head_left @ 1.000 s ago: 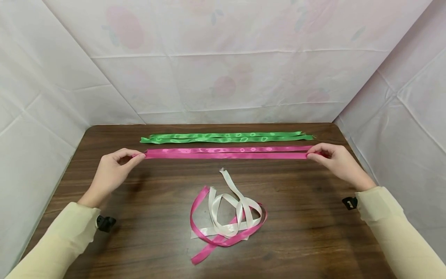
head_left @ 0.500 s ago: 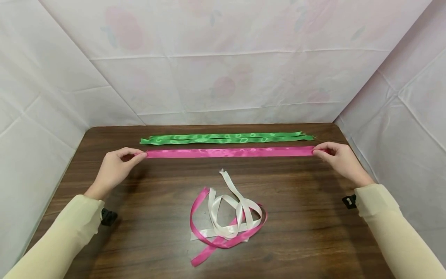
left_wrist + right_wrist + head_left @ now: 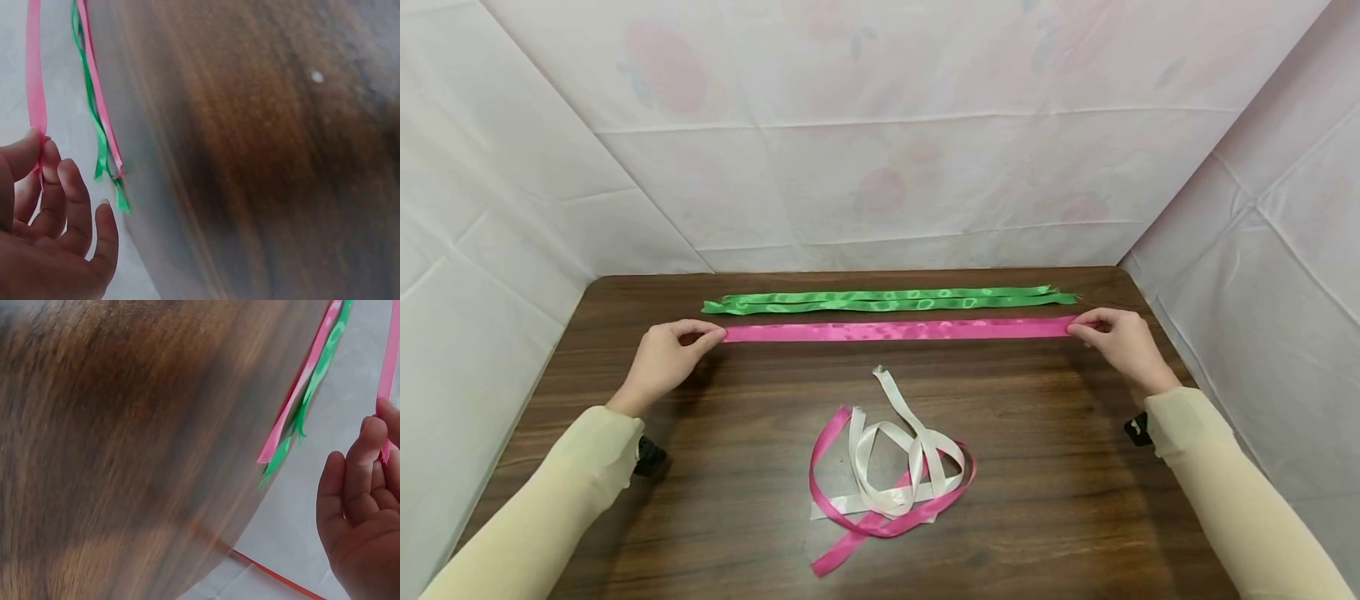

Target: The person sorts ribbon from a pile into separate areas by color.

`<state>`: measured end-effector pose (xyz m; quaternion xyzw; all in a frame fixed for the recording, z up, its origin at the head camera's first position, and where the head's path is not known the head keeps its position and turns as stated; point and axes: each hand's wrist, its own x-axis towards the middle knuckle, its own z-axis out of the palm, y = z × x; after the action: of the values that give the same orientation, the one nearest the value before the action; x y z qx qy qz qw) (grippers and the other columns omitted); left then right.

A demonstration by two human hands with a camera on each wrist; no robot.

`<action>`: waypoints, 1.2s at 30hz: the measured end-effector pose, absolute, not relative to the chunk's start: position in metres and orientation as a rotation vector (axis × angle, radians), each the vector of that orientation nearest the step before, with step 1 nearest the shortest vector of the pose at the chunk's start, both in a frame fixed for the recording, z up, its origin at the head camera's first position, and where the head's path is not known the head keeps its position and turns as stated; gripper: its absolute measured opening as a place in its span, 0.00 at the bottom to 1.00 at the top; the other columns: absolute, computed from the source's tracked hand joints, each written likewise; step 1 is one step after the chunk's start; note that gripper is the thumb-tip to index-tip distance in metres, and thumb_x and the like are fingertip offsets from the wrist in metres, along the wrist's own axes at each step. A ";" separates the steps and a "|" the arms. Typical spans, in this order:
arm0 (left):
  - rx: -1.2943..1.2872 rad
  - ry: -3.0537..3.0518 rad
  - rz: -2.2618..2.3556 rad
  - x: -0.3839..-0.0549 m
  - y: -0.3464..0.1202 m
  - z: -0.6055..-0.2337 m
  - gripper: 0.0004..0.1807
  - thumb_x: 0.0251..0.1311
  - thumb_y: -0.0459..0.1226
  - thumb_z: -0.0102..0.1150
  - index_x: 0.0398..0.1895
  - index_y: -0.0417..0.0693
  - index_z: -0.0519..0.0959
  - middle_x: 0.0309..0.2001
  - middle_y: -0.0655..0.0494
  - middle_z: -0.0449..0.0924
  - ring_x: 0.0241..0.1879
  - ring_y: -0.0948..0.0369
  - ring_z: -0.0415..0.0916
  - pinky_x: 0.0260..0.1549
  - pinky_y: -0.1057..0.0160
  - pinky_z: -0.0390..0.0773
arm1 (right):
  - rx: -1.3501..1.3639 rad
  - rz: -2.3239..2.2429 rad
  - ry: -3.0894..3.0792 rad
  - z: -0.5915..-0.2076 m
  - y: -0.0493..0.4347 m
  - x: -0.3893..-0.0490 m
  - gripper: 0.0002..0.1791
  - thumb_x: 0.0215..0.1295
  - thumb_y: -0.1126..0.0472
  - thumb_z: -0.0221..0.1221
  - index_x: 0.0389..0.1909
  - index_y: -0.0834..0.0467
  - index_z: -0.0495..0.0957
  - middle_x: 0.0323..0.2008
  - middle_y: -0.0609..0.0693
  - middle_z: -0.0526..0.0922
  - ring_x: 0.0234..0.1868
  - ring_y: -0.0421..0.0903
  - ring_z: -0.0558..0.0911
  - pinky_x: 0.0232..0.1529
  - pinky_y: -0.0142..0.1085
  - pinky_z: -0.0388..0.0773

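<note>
A pink satin ribbon (image 3: pixel 895 331) stretches straight between my two hands, parallel to the table's far edge. My left hand (image 3: pixel 658 360) pinches its left end between thumb and forefinger. At the other end, the thumb and fingers of my right hand (image 3: pixel 1120 343) pinch it the same way. Both wrist views show this ribbon raised, apart from a second pink ribbon (image 3: pixel 100 90) that lies on the table. Seen from the head, the held one covers that second ribbon. Just beyond lie two green ribbons (image 3: pixel 880 300), side by side near the far edge.
Closer to me, a loose tangle of white ribbon (image 3: pixel 891 392) and pink ribbon (image 3: pixel 842 550) lies mid-table. The brown wooden table (image 3: pixel 715 517) is bordered by pale cloth walls (image 3: pixel 880 142) at the back and both sides.
The held pink ribbon first showed as a separate strip in front of the lying one; now it overlaps it. My left hand has shifted slightly right. Both hands keep their pinch.
</note>
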<state>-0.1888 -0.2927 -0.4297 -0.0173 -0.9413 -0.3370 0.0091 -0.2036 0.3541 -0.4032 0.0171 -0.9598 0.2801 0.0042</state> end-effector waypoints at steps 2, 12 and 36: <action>-0.058 -2.939 -1.043 -0.191 -0.292 -0.433 0.21 0.71 0.51 0.62 0.51 0.43 0.87 0.47 0.40 0.89 0.44 0.49 0.82 0.43 0.57 0.77 | 0.027 0.866 -3.019 -0.405 0.353 -0.206 0.15 0.71 0.50 0.66 0.44 0.59 0.87 0.33 0.61 0.88 0.30 0.42 0.82 0.30 0.31 0.74; -0.051 -2.938 -0.954 -0.195 -0.287 -0.443 0.17 0.69 0.47 0.65 0.45 0.42 0.89 0.43 0.39 0.90 0.42 0.45 0.83 0.41 0.55 0.77 | -0.026 0.854 -3.111 -0.420 0.353 -0.215 0.16 0.74 0.51 0.63 0.47 0.61 0.85 0.33 0.58 0.88 0.35 0.50 0.83 0.31 0.34 0.74; 0.100 -2.999 -0.784 -0.200 -0.278 -0.448 0.18 0.64 0.49 0.69 0.37 0.41 0.88 0.31 0.43 0.89 0.26 0.53 0.80 0.22 0.63 0.73 | -0.142 0.778 -3.109 -0.440 0.340 -0.228 0.14 0.69 0.55 0.67 0.38 0.64 0.85 0.27 0.56 0.87 0.28 0.43 0.79 0.29 0.35 0.73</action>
<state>-0.2001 -0.2782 -0.4483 0.0324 -0.9668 -0.2528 0.0200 -0.2277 0.3396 -0.4403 -0.0443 -0.9686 0.2423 -0.0330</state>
